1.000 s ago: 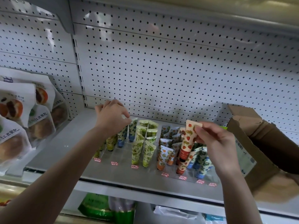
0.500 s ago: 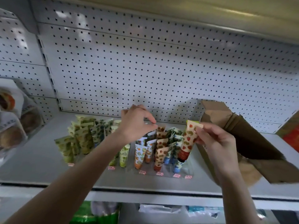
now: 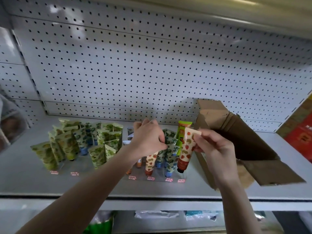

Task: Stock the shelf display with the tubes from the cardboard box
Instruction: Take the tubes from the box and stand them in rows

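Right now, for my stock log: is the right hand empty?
No, the right hand pinches a strawberry-print tube beside the cardboard box.

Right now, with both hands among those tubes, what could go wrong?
The left hand is in among the tightly packed blue-flowered tubes; a nudge could topple them. The right hand pinches the strawberry tube near its upper end, so it might slip. The open cardboard box stands close to that arm and could get bumped.

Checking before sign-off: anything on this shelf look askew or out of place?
Slightly. The green tubes at the left lean unevenly, some tipped outward. The cardboard box lies on its side, flaps splayed. The right hand holds a strawberry tube tilted, not yet seated. Nothing spilled.
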Demonstrator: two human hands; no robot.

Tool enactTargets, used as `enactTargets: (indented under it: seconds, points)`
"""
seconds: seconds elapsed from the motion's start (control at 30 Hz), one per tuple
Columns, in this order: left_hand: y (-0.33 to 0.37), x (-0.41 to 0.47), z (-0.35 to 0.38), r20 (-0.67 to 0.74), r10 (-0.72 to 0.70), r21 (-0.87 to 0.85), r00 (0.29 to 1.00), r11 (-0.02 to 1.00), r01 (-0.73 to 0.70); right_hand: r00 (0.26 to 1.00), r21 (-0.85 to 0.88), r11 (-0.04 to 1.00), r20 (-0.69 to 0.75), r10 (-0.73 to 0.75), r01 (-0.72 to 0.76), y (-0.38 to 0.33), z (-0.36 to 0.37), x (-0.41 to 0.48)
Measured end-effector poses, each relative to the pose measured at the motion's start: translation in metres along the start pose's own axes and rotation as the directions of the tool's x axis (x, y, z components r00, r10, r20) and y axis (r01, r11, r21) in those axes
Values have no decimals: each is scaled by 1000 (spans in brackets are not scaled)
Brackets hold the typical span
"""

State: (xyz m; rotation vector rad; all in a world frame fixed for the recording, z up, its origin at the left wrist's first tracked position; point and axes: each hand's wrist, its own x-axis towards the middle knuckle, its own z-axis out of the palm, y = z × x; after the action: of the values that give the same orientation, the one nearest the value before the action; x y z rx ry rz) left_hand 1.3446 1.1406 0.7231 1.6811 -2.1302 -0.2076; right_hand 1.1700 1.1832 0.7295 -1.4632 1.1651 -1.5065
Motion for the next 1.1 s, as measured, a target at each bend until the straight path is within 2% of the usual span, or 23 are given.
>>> enactTargets:
  seconds: [0.2,0.43,0.67,0.83,0.97,1.1]
  points:
    - [0,1,9,-5,-28,101,1000,995,28,1000,11,1000,22,15,-16,2,-4,1]
    - [-2,3,9,-53,-49,71,997,996,53,998,13,998,36,58,-59,2,-5,3]
    - [-1,4,-21,-204,-49,-88,978,996,32,997,6,998,41,66,-66,-1,-3,6]
    - [-11,2,-60,-324,-68,-270,943,962,-23,996,26,998,59,64,-66,-5,5,8]
    - [-37,-7,-90,-342,-74,-367,937,928,-61,994,20,999,97,41,-44,-8,22,9]
    - [-67,-24,-112,-378,-138,-383,916,924,-19,991,10,999,124,41,-43,-12,44,7]
